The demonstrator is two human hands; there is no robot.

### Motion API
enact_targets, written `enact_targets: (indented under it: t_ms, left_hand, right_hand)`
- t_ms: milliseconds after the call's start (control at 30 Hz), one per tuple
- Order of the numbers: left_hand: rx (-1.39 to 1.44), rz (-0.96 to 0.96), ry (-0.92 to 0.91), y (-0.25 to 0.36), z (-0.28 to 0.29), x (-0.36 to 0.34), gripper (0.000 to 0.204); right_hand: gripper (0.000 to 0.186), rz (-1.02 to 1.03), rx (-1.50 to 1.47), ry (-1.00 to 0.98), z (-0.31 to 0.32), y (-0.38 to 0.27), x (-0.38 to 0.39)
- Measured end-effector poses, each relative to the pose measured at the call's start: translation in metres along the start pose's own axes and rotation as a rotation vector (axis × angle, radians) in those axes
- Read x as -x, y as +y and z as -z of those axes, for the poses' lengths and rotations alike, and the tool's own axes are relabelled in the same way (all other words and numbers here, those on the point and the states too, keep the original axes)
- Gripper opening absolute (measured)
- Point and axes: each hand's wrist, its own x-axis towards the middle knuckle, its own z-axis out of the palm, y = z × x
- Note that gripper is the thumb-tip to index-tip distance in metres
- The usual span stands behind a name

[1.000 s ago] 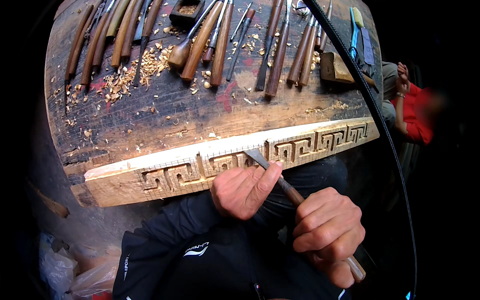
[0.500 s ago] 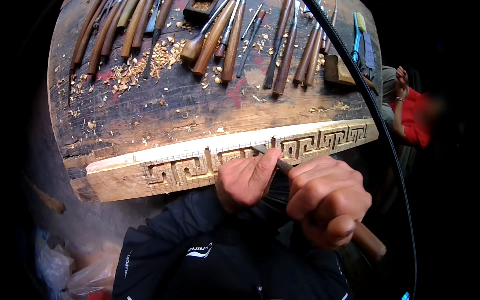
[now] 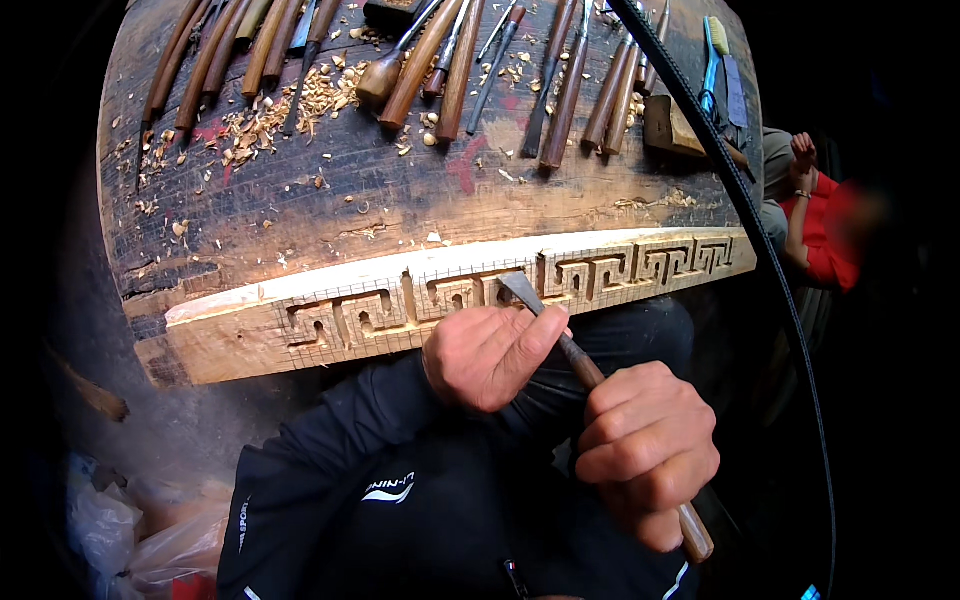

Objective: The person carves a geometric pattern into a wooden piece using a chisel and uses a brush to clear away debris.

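Note:
A wooden board (image 3: 235, 345) with a carved key-fret pattern and a pencilled grid lies along the near edge of the workbench. My right hand (image 3: 650, 450) is wrapped round the brown wooden handle of a chisel (image 3: 585, 368), whose butt sticks out below the fist. Closer to the board, my left hand (image 3: 490, 355) pinches the chisel's shank with the thumb on top, its curled fingers by the board's lower edge. The flat metal blade slants up over the carved grooves near the board's middle; whether its edge touches the wood I cannot tell.
On the dark, worn workbench (image 3: 330, 200), several chisels and gouges with wooden handles (image 3: 420, 75) lie in a row among wood shavings (image 3: 270, 125). A wooden block (image 3: 670, 125) and a blue brush (image 3: 713, 65) are at the far right. Beyond sits a person in red (image 3: 835, 235).
My right hand has drawn back and down with the chisel, which now points more steeply up the board. More of its blade and shank shows. My left hand has barely shifted.

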Motion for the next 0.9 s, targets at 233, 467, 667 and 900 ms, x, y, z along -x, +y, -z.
enact_targets:
  t_ms: [233, 467, 667, 900]
  left_hand:
    - [-0.042, 0.027, 0.045, 0.000, -0.005, -0.002, 0.048]
    - [-0.077, 0.056, 0.067, -0.001, -0.005, -0.001, 0.046]
    - [-0.071, 0.217, 0.093, 0.008, -0.003, -0.016, 0.049]
    - [0.013, 0.063, -0.015, 0.001, 0.001, -0.004, 0.058]
  right_hand:
    - [0.068, -0.004, -0.006, 0.054, 0.000, 0.006, -0.001]
    - [0.065, -0.023, 0.011, 0.036, 0.002, 0.015, -0.016]
    - [0.063, -0.143, 0.095, 0.105, 0.000, 0.026, -0.041]
    - [0.060, 0.008, -0.021, -0.077, 0.006, 0.009, -0.007]
